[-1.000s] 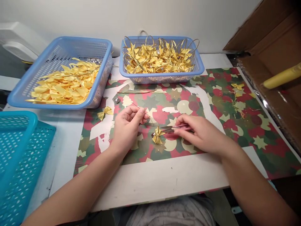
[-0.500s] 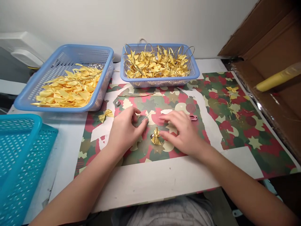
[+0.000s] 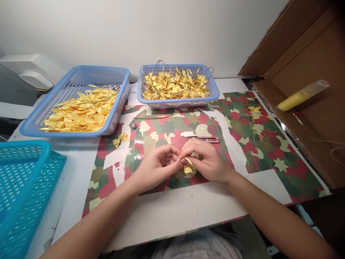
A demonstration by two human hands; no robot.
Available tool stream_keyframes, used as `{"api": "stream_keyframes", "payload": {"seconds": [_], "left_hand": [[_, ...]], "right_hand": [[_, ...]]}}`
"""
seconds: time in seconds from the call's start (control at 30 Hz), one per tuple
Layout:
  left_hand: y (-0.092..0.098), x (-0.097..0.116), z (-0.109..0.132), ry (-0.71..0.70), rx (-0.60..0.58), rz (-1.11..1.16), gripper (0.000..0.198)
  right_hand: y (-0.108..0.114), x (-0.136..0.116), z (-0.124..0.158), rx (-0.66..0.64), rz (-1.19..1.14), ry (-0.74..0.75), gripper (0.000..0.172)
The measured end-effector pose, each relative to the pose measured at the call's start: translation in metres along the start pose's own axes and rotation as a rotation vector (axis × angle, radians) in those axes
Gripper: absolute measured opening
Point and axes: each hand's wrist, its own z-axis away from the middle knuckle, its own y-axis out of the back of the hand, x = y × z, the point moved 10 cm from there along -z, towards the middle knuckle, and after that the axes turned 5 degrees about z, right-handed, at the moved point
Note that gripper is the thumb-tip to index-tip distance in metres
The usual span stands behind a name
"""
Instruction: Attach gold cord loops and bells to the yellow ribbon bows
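Note:
Both hands meet over the near part of the patterned sheet, fingertips touching. Pinched in my right hand (image 3: pixel 206 158) is a yellow ribbon bow (image 3: pixel 190 169), with a loop of gold cord at its upper edge. My left hand (image 3: pixel 157 167) has thumb and fingers closed right beside the bow; what lies between those fingertips is too small to make out. The bow's small bell does not show now. Just beyond my left hand a needle (image 3: pixel 165 140) lies on the sheet. Pink thread snips (image 3: pixel 211 139) rest behind my right hand.
At the back, a blue basket (image 3: pixel 178 105) holds bows with gold cords. The left blue basket (image 3: pixel 72 134) holds yellow bows and bells. A teal basket (image 3: pixel 48 172) stands near left. A loose bow (image 3: pixel 120 139), a bell (image 3: pixel 134 126) and gold cords (image 3: pixel 159 117) lie about. A cardboard box (image 3: pixel 304 61) borders the right.
My left hand has let go of the needle, which now lies on the sheet, and moved right to meet my right hand. The bow has gone from the sheet into my right fingers.

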Motion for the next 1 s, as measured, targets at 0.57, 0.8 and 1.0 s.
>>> {"api": "stream_keyframes", "payload": {"seconds": [0.57,0.8,1.0], "left_hand": [[0.015,0.028,0.025,-0.35,0.392,-0.183,0.007],[0.016,0.035,0.033,-0.488,0.466,-0.221,0.007],[0.011,0.037,0.032,-0.512,0.444,-0.263,0.008]], "right_hand": [[0.011,-0.034,0.014,0.291,0.684,0.096,0.013],[0.012,-0.035,0.017,0.351,0.696,0.102,0.009],[0.008,-0.028,0.016,0.329,0.709,0.046,0.011]]}}
